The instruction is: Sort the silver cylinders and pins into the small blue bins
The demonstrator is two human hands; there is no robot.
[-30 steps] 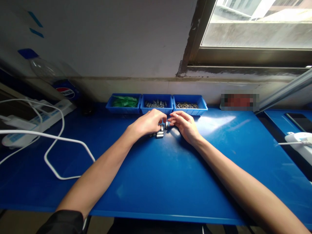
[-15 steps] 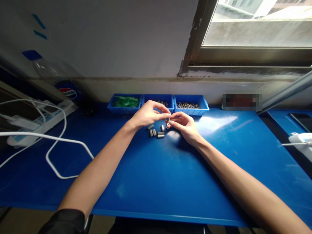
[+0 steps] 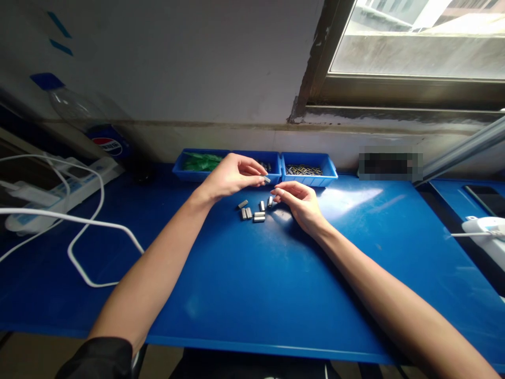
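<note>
My left hand is closed, thumb and fingertips pinching a small grey metal block in front of the middle bin. My right hand rests low over the table, its thumb and fingertips pressed together; whether anything is between them is too small to make out. Just left of its fingertips stands one loose metal block. Several more such blocks lie on the blue table between and below the hands, some side by side in pairs.
Along the wall stand three blue bins: one with green pieces, a middle bin partly hidden by my left hand, and one with thin metal pins. At left are a bottle, a power strip and white cables.
My hands were together around a block; now they are apart. The left has moved left and slightly up with a block in its fingers. Another block by the right fingertips now shows fully.
</note>
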